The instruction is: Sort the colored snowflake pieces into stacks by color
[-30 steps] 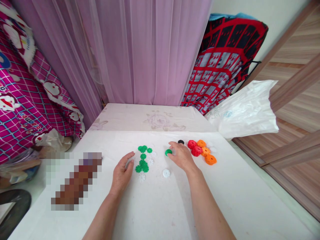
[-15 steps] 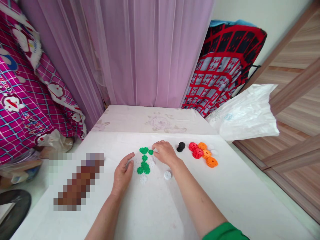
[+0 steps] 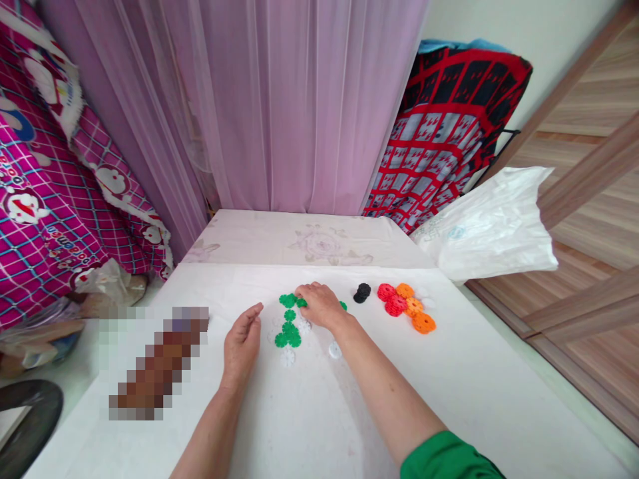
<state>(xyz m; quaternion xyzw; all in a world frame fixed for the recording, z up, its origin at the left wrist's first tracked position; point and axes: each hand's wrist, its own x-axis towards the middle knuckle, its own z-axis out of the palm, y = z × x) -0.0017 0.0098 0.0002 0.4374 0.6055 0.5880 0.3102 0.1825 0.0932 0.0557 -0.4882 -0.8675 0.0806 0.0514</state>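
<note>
Flat green snowflake discs point(image 3: 287, 334) form a joined figure on the white table, with clear discs point(image 3: 288, 357) around its lower part. My right hand point(image 3: 321, 305) is at the upper right of the figure, its fingers and thumb closed around a small green disc point(image 3: 301, 303), which they partly cover. Another green piece point(image 3: 343, 306) peeks out behind my right wrist. My left hand point(image 3: 243, 342) rests to the left of the figure, fingers stretched out, holding nothing and apart from the discs.
Right of my hand lie a black stack point(image 3: 362, 293), red discs point(image 3: 395, 305) and orange discs point(image 3: 424, 322). A white stack point(image 3: 334, 350) sits beside my right forearm. A white plastic bag point(image 3: 492, 226) hangs at the right table edge. A blurred patch point(image 3: 160, 366) covers the left.
My right hand has moved slightly left, its fingers coming over the small green disc. My left hand has drawn back a little to the left, its thumb nearer its fingers.
</note>
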